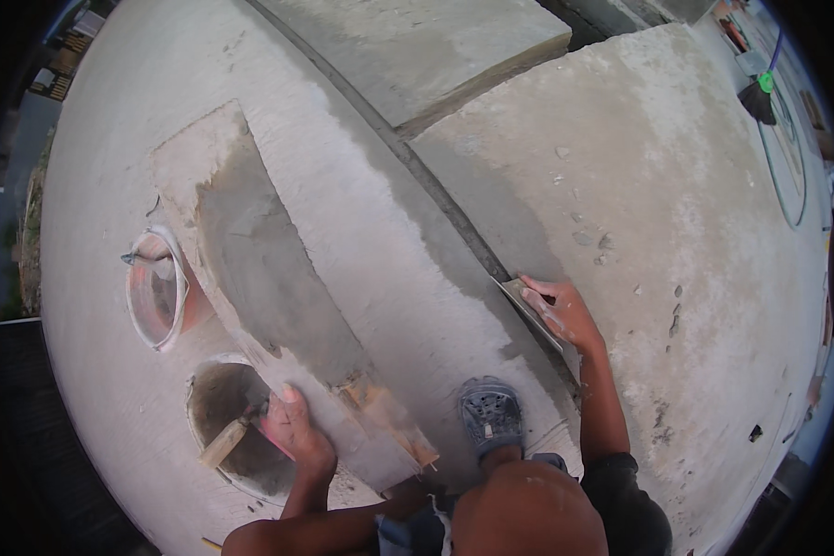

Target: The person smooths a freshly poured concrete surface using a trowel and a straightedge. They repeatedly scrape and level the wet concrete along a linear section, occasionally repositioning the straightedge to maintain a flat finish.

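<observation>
Pressing a flat steel trowel [536, 317] into the seam between two concrete slabs: our right hand [562, 312] is clenched around its upper end, blade edge down along the dark joint line [417, 171]. Fresh grey mortar darkens the slab [389, 269] just left of the joint. Our left hand [298, 428] lies fingers-spread on the near end of a long mortar board [269, 278], thumb on its edge; looks like a resting grip, not a full clasp, hard to tell at this angle. The board is smeared with wet mortar and lies diagonally across two buckets: a red one [157, 289] at its far side, and a mortar bucket [227, 417] with a wooden handle [224, 443] sticking out, just beside the left hand. Our grey clog [491, 414] stands on the slab between the hands.
</observation>
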Motion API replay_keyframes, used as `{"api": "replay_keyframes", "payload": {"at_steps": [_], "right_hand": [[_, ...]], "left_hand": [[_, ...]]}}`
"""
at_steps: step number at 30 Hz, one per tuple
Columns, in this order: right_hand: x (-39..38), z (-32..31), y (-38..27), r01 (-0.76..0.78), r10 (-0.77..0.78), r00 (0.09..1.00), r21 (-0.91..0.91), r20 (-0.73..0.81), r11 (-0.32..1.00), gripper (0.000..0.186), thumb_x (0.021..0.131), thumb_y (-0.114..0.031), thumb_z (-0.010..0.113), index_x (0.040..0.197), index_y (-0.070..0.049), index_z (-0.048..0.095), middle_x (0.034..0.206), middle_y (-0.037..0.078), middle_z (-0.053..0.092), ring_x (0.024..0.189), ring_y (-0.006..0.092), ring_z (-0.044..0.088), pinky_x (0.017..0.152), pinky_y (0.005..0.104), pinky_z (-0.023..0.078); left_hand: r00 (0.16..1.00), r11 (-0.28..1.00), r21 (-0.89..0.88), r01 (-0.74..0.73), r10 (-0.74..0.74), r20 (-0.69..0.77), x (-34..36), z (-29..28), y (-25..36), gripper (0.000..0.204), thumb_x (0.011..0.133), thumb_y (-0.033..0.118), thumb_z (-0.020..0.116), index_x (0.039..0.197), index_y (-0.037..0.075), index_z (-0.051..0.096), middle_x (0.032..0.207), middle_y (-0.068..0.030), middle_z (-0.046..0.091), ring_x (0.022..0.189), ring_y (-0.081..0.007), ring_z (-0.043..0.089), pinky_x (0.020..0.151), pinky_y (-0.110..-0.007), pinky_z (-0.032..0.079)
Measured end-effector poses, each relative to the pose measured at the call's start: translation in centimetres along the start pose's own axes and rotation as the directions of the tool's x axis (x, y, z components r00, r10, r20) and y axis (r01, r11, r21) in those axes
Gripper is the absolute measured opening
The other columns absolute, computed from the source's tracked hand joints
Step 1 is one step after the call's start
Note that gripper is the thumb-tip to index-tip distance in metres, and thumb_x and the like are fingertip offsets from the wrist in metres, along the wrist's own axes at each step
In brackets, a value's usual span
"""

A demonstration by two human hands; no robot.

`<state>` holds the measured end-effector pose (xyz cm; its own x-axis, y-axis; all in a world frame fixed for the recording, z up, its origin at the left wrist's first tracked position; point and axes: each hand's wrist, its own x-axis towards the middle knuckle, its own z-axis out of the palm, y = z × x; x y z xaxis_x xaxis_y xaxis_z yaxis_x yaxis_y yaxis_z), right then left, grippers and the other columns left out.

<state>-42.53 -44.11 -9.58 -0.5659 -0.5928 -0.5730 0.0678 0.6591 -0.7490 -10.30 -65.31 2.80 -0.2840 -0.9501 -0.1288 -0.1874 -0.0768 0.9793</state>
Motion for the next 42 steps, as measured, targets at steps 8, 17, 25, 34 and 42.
{"api": "replay_keyframes", "payload": {"at_steps": [8,17,25,34,42], "right_hand": [[0.3,-0.6,-1.4,0.095,-0.09,0.989,0.039,-0.117,0.995,0.044,0.102,-0.036,0.065,0.135,-0.008,0.067,0.127,0.02,0.072,0.113,0.018,0.068,0.1,0.0308,0.049],[-0.7,-0.3,-0.5,-0.05,0.051,0.999,-0.035,0.019,0.998,0.044,0.103,-0.034,0.065,0.138,-0.008,0.066,0.108,0.017,0.077,0.093,0.0123,0.061,0.089,0.0299,0.05],[-13.4,-3.7,8.5,-0.043,0.039,0.996,-0.053,-0.077,0.998,0.044,0.1,-0.029,0.069,0.136,-0.005,0.066,0.085,0.014,0.069,0.081,0.0177,0.065,0.079,0.0349,0.052],[-6.8,8.2,1.0,0.253,-0.446,0.854,-0.534,-0.268,0.807,0.042,0.093,-0.034,0.076,0.12,-0.005,0.061,0.105,0.014,0.063,0.089,0.036,0.069,0.074,0.0433,0.057],[-1.2,11.5,1.8,0.209,-0.586,0.738,-0.713,-0.334,0.669,0.035,0.092,-0.035,0.075,0.113,-0.01,0.062,0.096,0.011,0.061,0.08,0.0292,0.069,0.064,0.0382,0.056]], "left_hand": [[1.0,1.0,0.018,-0.001,0.001,-0.009,0.3,-0.7,-1.2,0.04,0.11,0.025,0.051,0.131,-0.008,0.058,0.119,-0.0115,0.066,0.106,-0.0143,0.059,0.096,-0.028,0.046],[1.0,1.0,0.02,0.012,-0.012,-0.003,0.3,-0.1,-0.5,0.039,0.11,0.027,0.051,0.13,-0.006,0.059,0.117,-0.0104,0.066,0.106,-0.014,0.059,0.096,-0.029,0.046],[0.999,0.997,-0.066,0.028,-0.026,0.037,0.3,0.2,-0.6,0.041,0.11,0.028,0.051,0.133,-0.005,0.058,0.12,-0.0103,0.065,0.108,-0.0145,0.059,0.098,-0.03,0.045],[0.999,0.998,-0.052,0.038,-0.036,0.032,0.3,0.6,0.1,0.041,0.111,0.028,0.05,0.135,-0.005,0.057,0.123,-0.0105,0.065,0.11,-0.0147,0.06,0.099,-0.03,0.045],[1.0,1.0,0.003,-0.002,0.002,0.013,0.3,-0.5,-1.3,0.041,0.109,0.031,0.054,0.13,-0.004,0.06,0.119,-0.0082,0.067,0.108,-0.0118,0.059,0.097,-0.027,0.044]]}}
